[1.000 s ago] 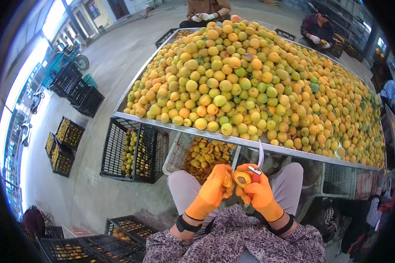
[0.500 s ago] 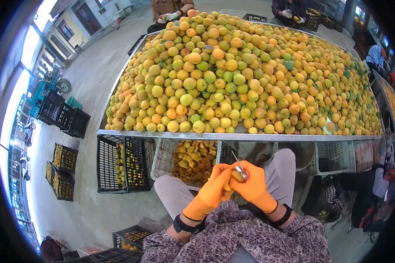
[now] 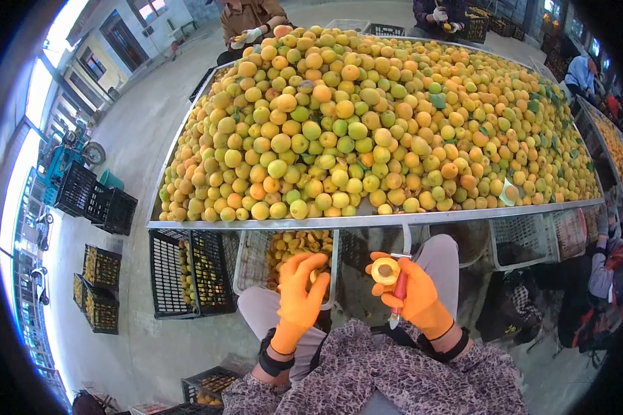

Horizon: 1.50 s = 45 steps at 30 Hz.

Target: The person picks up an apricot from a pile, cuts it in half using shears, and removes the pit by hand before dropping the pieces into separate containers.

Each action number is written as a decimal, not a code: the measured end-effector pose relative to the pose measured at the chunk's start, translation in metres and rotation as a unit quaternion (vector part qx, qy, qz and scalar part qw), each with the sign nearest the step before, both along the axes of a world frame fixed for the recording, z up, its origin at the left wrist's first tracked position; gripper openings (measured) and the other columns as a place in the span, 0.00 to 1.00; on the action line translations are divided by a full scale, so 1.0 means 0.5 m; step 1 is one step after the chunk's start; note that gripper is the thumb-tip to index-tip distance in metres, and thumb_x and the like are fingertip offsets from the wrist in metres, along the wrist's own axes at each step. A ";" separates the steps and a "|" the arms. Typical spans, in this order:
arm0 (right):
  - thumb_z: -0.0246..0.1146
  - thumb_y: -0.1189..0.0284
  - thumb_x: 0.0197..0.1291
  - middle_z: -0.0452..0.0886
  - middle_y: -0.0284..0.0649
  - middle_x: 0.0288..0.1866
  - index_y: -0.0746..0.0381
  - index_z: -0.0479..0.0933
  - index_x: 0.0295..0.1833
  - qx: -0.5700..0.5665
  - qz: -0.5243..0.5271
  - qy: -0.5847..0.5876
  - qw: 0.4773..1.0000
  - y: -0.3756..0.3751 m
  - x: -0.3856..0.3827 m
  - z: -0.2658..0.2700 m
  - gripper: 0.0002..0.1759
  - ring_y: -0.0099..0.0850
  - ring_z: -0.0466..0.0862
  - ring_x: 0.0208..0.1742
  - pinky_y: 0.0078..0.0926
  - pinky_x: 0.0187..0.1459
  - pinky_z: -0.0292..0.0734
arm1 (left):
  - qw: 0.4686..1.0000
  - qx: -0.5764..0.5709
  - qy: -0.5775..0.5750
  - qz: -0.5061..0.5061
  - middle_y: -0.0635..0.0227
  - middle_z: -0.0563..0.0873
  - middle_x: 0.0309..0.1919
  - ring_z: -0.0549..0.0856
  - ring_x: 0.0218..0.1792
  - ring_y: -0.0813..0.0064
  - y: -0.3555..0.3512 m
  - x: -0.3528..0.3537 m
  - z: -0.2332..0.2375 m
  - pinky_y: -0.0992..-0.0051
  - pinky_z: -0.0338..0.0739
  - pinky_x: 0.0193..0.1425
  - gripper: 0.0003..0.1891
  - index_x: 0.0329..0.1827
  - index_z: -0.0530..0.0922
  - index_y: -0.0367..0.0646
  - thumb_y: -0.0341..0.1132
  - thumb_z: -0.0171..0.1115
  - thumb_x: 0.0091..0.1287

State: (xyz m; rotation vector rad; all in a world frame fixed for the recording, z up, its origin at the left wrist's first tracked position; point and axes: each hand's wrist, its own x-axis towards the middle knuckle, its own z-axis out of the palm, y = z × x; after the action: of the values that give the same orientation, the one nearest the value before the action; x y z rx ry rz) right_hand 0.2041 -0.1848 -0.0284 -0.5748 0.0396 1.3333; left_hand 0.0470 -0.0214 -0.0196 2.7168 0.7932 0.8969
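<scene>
My right hand [image 3: 422, 301], in an orange glove, is closed round the red handle of a pitting knife [image 3: 401, 287]. Metal shows at both ends of the tool, with a long strip pointing up towards the fruit table. The same hand holds a halved apricot [image 3: 385, 271], its cut face up and the brown stone still in it. My left hand [image 3: 299, 297], also gloved in orange, is over the near side of a pale crate [image 3: 242, 266] of cut apricots [image 3: 294, 245]. A yellow apricot half [image 3: 314, 276], mostly hidden, shows between its curled fingers and thumb.
A metal-edged table [image 3: 270, 225] heaped with whole apricots [image 3: 339, 128] spans the front. A black crate [image 3: 173, 277] stands left of the pale one; an off-white crate [image 3: 522, 245] is under the table at right. Other people work at the far side and right.
My hands were together round a fruit and the knife. Now they are apart: the left has moved left to the pale crate, the right holds the half with the stone. The view has shifted slightly.
</scene>
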 end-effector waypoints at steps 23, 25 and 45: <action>0.70 0.57 0.57 0.75 0.32 0.31 0.65 0.71 0.56 0.025 0.046 -0.187 0.981 0.007 -0.072 -0.019 0.29 0.19 0.69 0.21 0.17 0.20 0.61 | 0.911 -0.383 -0.054 -0.143 0.64 0.80 0.37 0.84 0.28 0.70 -0.092 0.019 0.075 0.74 0.81 0.34 0.18 0.49 0.80 0.45 0.30 0.70 0.54; 0.70 0.58 0.58 0.75 0.33 0.31 0.65 0.71 0.58 0.010 0.042 -0.203 0.978 0.006 -0.075 -0.027 0.29 0.19 0.69 0.20 0.17 0.20 0.61 | 0.913 -0.383 -0.050 -0.133 0.63 0.80 0.37 0.85 0.29 0.67 -0.098 0.022 0.073 0.73 0.81 0.34 0.18 0.49 0.80 0.45 0.29 0.69 0.54; 0.68 0.78 0.53 0.83 0.40 0.46 0.64 0.71 0.65 -0.141 0.024 -0.406 0.903 0.190 -0.111 -0.030 0.31 0.20 0.80 0.32 0.17 0.27 0.74 | 0.514 -0.832 -0.189 0.090 0.69 0.75 0.15 0.73 0.16 0.75 -0.088 -0.116 -0.227 0.76 0.63 0.20 0.07 0.36 0.79 0.38 0.31 0.54 0.63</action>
State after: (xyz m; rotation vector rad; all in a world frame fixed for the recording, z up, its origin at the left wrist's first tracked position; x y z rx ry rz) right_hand 0.1487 -0.0897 -0.0433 -1.3521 -0.4764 1.0512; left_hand -0.0110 -0.0654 -0.1329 0.6707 0.9621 0.2411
